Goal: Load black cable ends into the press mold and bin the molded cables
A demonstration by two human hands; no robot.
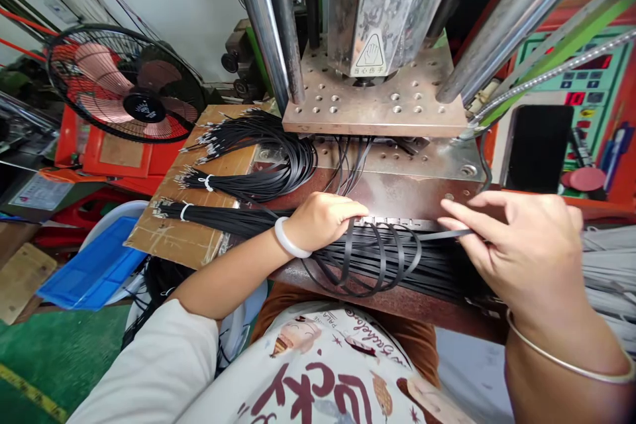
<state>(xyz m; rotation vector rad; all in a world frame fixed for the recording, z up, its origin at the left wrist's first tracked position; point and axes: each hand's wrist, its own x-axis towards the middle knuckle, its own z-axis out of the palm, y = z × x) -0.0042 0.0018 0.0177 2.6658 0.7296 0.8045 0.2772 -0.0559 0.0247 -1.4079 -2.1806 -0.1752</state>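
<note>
In the head view, the left forearm reaches in from the lower left, and the left hand point(320, 222) is bent over with its fingers curled and pointing right, the tips at a narrow, slotted metal strip point(397, 220); whether they pinch a cable is hidden. The right hand point(534, 245) comes from the lower right, its fingers pointing left and slightly parted, pinching a flat, dark grey cable point(444, 234) that stretches leftward toward the strip. Between the hands, loops of flat black cable point(382, 258) curve down from the strip, over a long bundle of straight black cables point(437, 271) along the front edge of a brownish metal press bed point(397, 189).
</note>
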